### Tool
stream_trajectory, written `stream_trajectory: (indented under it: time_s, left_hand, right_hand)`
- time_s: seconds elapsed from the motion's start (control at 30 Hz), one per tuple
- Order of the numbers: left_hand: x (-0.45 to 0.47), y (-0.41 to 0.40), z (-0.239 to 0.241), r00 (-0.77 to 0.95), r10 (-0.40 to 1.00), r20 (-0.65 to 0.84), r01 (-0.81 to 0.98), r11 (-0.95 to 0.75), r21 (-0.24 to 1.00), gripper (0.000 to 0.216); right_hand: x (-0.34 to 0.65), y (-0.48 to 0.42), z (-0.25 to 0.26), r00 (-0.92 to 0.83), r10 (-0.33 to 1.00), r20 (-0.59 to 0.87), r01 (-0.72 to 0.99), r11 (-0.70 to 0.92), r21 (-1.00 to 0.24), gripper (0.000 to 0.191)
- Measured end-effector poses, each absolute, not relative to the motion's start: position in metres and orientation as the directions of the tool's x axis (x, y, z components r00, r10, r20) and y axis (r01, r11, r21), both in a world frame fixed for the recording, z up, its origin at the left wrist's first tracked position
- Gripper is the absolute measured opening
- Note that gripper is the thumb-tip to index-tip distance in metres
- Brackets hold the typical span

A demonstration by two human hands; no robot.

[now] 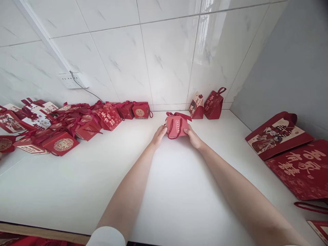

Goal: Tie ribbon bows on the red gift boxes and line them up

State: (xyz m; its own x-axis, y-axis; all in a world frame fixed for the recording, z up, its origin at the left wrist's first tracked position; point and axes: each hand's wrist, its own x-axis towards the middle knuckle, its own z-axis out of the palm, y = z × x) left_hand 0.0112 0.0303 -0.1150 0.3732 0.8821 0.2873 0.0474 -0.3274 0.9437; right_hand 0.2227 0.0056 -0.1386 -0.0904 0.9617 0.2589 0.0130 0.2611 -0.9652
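A small red gift box [186,127] with a ribbon bow on top and a twisted rope handle hanging down its front is between my two hands, near the back of the white table. My left hand [160,135] grips its left side, thumb toward me. On the opposite side my right hand [193,136] presses against the box's right edge. The fingers behind the box are hidden. Just behind and to the right stand two upright pieces, a cream-and-red box [196,106] and a dark red box with a loop handle [213,105].
Many red gift boxes [63,143] are piled along the left, with one box [140,110] at the row's right end. Larger red packages [299,167] lie at the right edge. Behind is a tiled wall [166,61] with a socket [73,81] and cable.
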Motion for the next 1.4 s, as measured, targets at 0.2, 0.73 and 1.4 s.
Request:
stream_trajectory:
  time_s: [0.2,0.73,1.4]
  left_hand:
    - [0.011,0.031,-0.114,0.353,0.896,0.270,0.029,-0.299,0.954,0.039]
    - [0.014,0.036,-0.121,0.437,0.875,0.207,0.029,-0.244,0.969,0.050]
    - [0.015,0.035,-0.126,0.302,0.932,0.199,0.246,-0.278,0.929,0.044]
  right_hand:
    - [0.221,0.003,-0.135,-0.105,0.964,0.245,0.028,0.249,-0.968,0.055]
    - [0.212,-0.006,-0.132,-0.055,0.936,0.348,0.076,0.351,-0.933,0.088]
    - [0.213,0.000,-0.132,-0.048,0.949,0.312,0.086,0.315,-0.945,0.081]
